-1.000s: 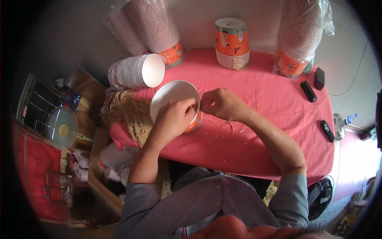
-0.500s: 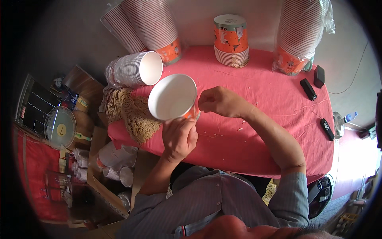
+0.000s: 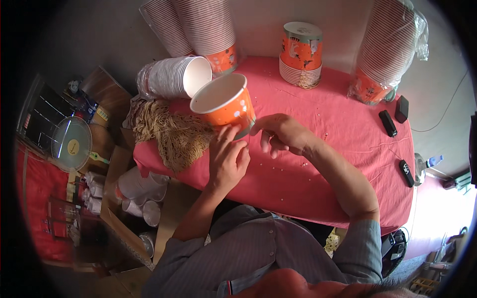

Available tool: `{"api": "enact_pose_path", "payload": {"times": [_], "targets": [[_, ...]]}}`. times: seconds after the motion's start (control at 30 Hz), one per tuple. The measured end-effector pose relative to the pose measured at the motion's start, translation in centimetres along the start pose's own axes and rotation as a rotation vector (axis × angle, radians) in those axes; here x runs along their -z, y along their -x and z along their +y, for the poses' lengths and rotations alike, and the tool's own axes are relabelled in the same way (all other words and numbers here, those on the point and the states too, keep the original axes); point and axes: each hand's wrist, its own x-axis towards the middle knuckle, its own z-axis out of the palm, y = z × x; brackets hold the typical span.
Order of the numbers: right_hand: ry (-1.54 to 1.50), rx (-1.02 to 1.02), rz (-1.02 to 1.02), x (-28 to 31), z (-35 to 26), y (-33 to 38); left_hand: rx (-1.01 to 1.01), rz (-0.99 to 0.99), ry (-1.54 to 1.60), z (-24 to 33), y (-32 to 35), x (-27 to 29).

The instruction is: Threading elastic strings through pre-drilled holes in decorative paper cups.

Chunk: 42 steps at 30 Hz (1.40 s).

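A white-lined orange paper bucket (image 3: pixel 228 113) with a printed side stands tilted over the table, its mouth up and toward the left. My left hand (image 3: pixel 227 161) holds it low on the near side, fingertips against the orange wall and thumb apart. Close to the bucket's green base, on its right, is my right hand (image 3: pixel 283 133). Its index finger reaches to the base while the other fingers hang loosely bent and apart. Whether a thread lies between those fingers is too small to tell. A bundle of tan cords (image 3: pixel 171 134) lies left of the bucket.
Wrapped paper buckets (image 3: pixel 174 77) lie behind on the red-covered table (image 3: pixel 318 188). Upended buckets (image 3: pixel 301 52) stand at the back, a tall bagged stack (image 3: pixel 385 54) at right. Small white beads and black devices (image 3: pixel 387 123) are scattered rightward. A cardboard box (image 3: pixel 121 213) sits lower left.
The bucket has turned so its orange side shows more. My right hand has dropped from beside the rim to the base, its fingers loosening. The whole view has shifted slightly.
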Motion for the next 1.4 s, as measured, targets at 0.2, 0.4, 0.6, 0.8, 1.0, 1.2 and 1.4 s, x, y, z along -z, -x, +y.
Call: {"api": "enact_pose_path", "payload": {"times": [0.2, 0.4, 0.6, 0.8, 1.0, 1.2, 1.4], "targets": [[0.209, -0.024, -0.034, -0.9, 0.6, -0.4, 0.049, -0.021, 0.03, 0.0, 1.0, -1.0], [0.537, 0.026, 0.017, -1.9, 0.0, 0.3, 0.09, -0.051, -0.018, -0.6, 0.6, -1.9], [0.669, 0.316, 0.274, -1.7, 1.5, -0.1, 0.264, -0.005, 0.157, 0.3, 0.4, -2.8], [0.675, 0.299, 0.236, -1.5, 0.5, 0.3, 0.271, -0.064, 0.248, 0.3, 0.7, -3.2], [0.774, 0.181, 0.153, -0.1, -1.4, 1.7, 0.534, -0.184, 0.63, -0.4, 0.2, -2.6], [0.821, 0.182, 0.129, 0.3, -1.9, 2.1, 0.645, -0.277, 0.629, -1.5, -2.4, -2.7], [1.042, 0.202, 0.186, 1.8, -1.8, 2.0, 0.6, -0.254, 0.358, -1.2, -4.0, -3.1]]}}
